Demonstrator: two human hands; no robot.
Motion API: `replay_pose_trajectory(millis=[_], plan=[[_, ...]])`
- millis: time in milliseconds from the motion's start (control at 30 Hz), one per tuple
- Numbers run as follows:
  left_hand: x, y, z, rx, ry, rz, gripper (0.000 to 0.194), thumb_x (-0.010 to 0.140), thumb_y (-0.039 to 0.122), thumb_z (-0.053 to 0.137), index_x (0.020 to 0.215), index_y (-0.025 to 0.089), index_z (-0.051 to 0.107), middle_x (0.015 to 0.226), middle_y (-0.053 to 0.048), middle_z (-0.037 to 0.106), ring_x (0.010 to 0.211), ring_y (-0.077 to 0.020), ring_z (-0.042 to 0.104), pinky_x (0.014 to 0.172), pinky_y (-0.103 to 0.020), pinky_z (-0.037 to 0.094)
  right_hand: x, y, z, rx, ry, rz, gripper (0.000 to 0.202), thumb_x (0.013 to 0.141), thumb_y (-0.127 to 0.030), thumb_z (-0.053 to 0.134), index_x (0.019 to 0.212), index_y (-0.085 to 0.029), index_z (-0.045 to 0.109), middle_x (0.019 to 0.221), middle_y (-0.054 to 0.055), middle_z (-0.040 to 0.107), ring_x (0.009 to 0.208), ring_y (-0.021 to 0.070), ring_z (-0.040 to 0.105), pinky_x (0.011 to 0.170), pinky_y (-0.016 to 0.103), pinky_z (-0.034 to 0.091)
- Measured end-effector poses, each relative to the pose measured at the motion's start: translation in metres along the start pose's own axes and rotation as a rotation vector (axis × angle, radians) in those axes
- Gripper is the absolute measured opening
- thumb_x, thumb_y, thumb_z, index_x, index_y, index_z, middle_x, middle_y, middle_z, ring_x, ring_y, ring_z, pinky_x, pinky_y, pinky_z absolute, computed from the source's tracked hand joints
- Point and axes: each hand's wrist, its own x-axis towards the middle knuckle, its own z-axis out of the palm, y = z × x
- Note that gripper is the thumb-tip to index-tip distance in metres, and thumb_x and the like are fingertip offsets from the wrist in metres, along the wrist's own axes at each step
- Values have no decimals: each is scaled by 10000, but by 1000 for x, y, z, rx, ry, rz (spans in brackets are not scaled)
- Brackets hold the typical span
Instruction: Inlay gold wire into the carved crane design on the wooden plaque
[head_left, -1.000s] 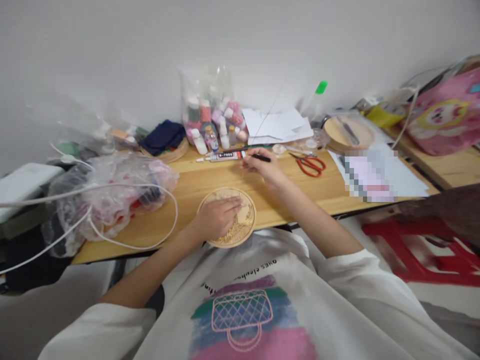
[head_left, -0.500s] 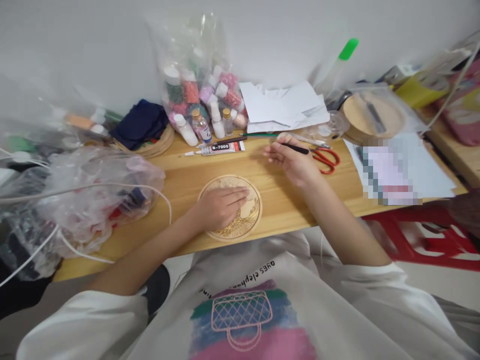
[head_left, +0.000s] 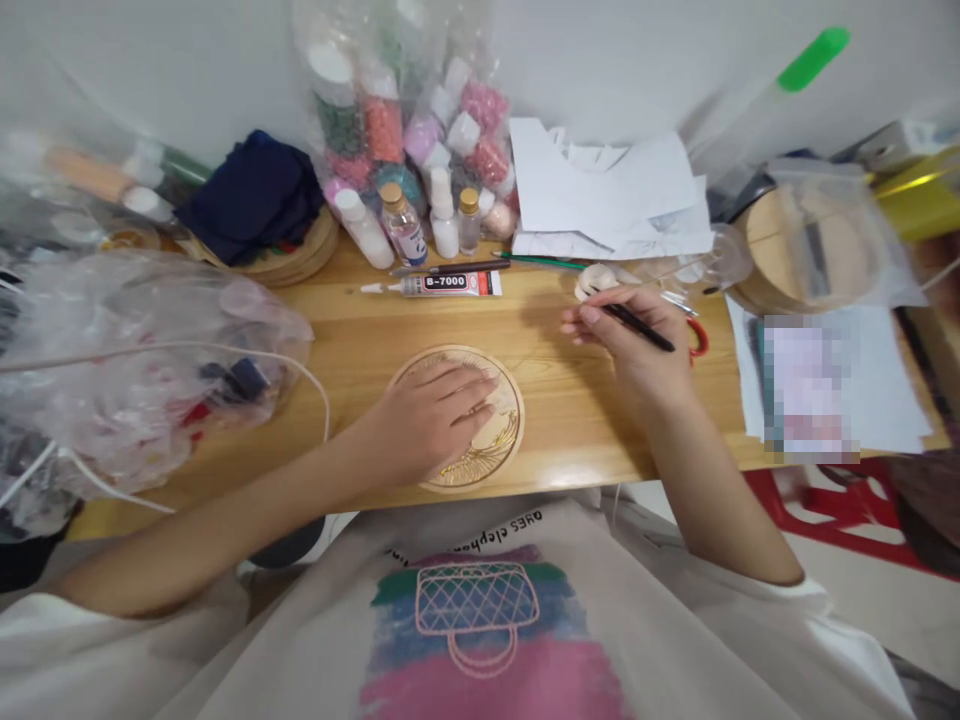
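My left hand (head_left: 439, 410) lies flat, fingers stretched out, over a round wooden disc (head_left: 502, 450) with a raised line pattern, partly gold. It hides much of the disc's middle and left side. My right hand (head_left: 637, 335) is closed in a pinch around a slim black pen-like tool (head_left: 645, 328), held above the table to the right of the disc. Its tip points left toward a small pale round dish (head_left: 596, 280) just behind the fingers; whether they touch I cannot tell. Red-handled scissors (head_left: 699, 340) show partly behind my right hand.
Behind the disc lies a B-7000 glue tube (head_left: 454, 284), with small bottles (head_left: 405, 230) and a bag of jars (head_left: 382, 120) further back. White papers (head_left: 607, 200) lie against the wall. Crumpled plastic bags (head_left: 150, 370) and a cable (head_left: 300, 370) occupy the left side.
My view has come closer to the table. My right hand still grips the black tool, now by the pale dish, which shows more clearly. My left hand stays on the disc.
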Motion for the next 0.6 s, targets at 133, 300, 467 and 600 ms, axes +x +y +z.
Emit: replay_pose_trajectory(millis=[133,300,467,600], plan=[[-9,41,3,14,71,-246,286,974,320,502,1101,113,654,1227,-145,656,1221,-278,559,1052,-448,448,4,-1,-3,8,22,-30,220,697,-291,827,798,-168,676,765,12,750,678,129,731,601,232,587],[-16,73,24,-1,93,-395,348,932,369,580,1194,145,630,1363,-199,555,1302,-339,487,1052,-503,442,-1,-4,-9,-26,14,-116,189,716,-277,817,803,-184,678,762,-2,755,683,125,730,605,232,582],[-22,79,37,13,200,-386,243,939,221,560,1160,174,649,1367,-153,559,1342,-297,458,1112,-464,391,-20,-4,-15,-55,109,-188,219,706,-314,830,786,-192,667,722,-17,741,679,126,724,610,239,574],[-40,71,35,30,259,-314,193,924,187,592,1100,191,671,1327,-118,592,1305,-252,508,1106,-419,424,-40,3,-20,-38,250,-212,243,678,-315,838,768,-187,653,723,-11,745,635,129,714,563,238,558]])
